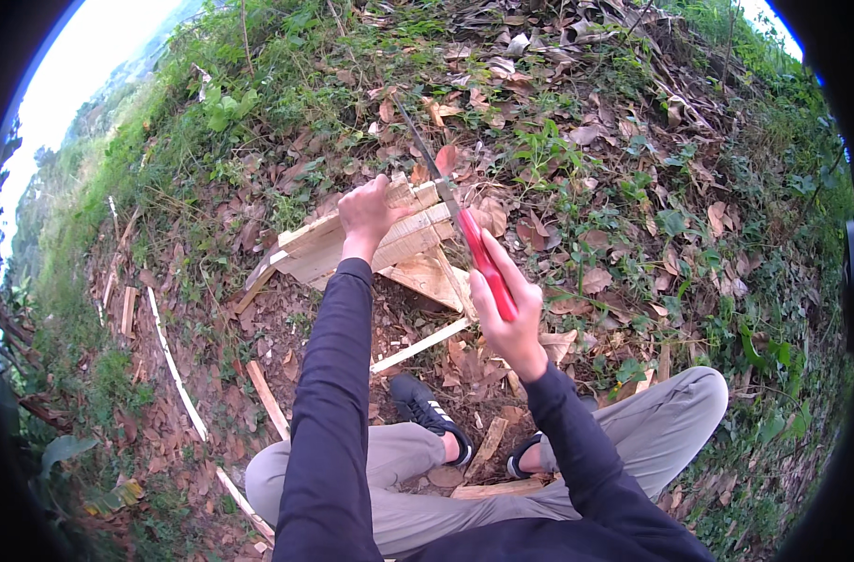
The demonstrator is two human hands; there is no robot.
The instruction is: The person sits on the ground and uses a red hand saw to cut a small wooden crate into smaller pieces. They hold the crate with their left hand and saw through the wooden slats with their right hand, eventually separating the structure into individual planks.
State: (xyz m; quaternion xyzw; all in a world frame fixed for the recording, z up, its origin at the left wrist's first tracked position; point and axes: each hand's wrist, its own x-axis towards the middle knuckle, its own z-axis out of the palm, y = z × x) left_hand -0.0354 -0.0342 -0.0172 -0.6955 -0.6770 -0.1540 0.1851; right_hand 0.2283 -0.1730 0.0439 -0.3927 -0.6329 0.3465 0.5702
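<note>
A handsaw with a red handle [478, 245] is in my right hand [513, 314], its fingers wrapped round the grip. The thin dark blade [416, 138] slants up and away to the left, crossing by the right end of a pale wooden strip [413, 198]. My left hand [366, 214] is closed on that strip, pressing it on top of a low bench of rough planks [390, 245]. Most of the strip under the left hand is hidden. Slanting wooden legs [431, 281] hold the bench up off the ground.
Loose wood sticks [269, 400] lie about on the left, one long and pale [174, 365]. A thin stick [419, 347] lies before the bench. Wood offcuts [488, 445] rest between my shoes [431, 414]. Dry leaves [596, 279] and green weeds cover the sloping ground.
</note>
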